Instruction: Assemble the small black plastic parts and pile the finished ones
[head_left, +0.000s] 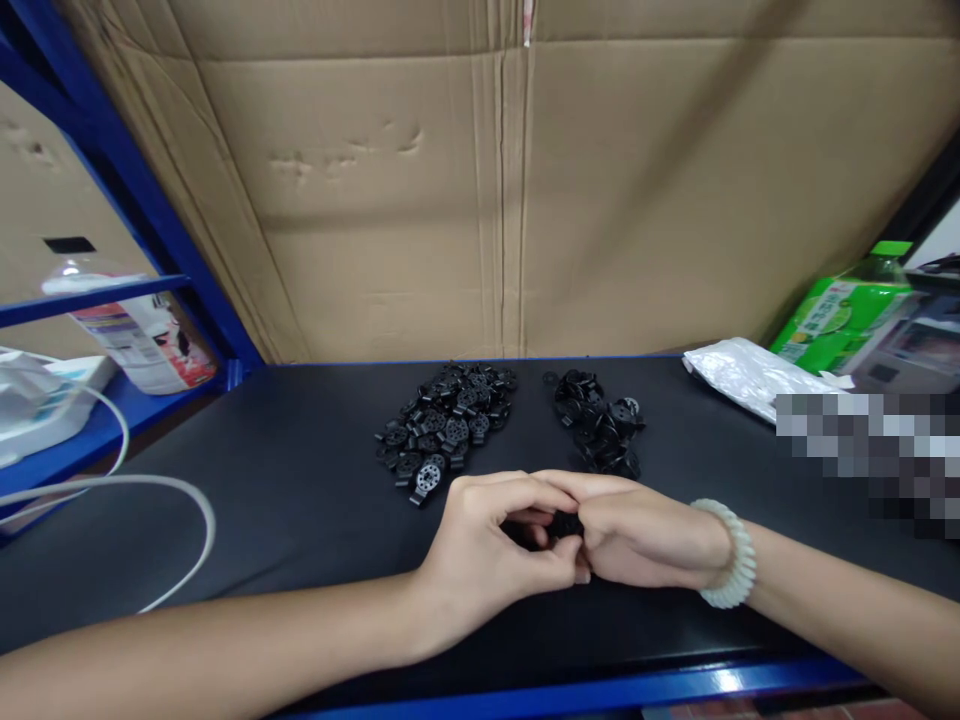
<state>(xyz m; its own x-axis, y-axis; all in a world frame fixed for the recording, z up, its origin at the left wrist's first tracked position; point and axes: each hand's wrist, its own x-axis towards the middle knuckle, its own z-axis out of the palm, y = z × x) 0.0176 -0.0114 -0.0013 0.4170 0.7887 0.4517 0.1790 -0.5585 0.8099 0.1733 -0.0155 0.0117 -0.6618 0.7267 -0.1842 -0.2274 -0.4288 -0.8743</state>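
My left hand (499, 540) and my right hand (645, 530) meet above the black tabletop, near its front edge. Between their closed fingers sits a small black plastic part (566, 524), mostly covered by fingers and thumbs. Its exact shape is hidden. Behind my left hand lies a heap of black round plastic pieces with holes and a short tab (454, 415). A smaller pile of black disc-like pieces (600, 425) lies behind my right hand. One tabbed piece (429, 476) rests at the near end of the left heap.
A cardboard wall (375, 200) stands behind the table. On the left are a blue shelf frame (150, 200), a plastic bottle (142, 340) and a white cable (202, 510) looping onto the table. A silvery bag (750, 370) and a green bottle (844, 315) are at the right.
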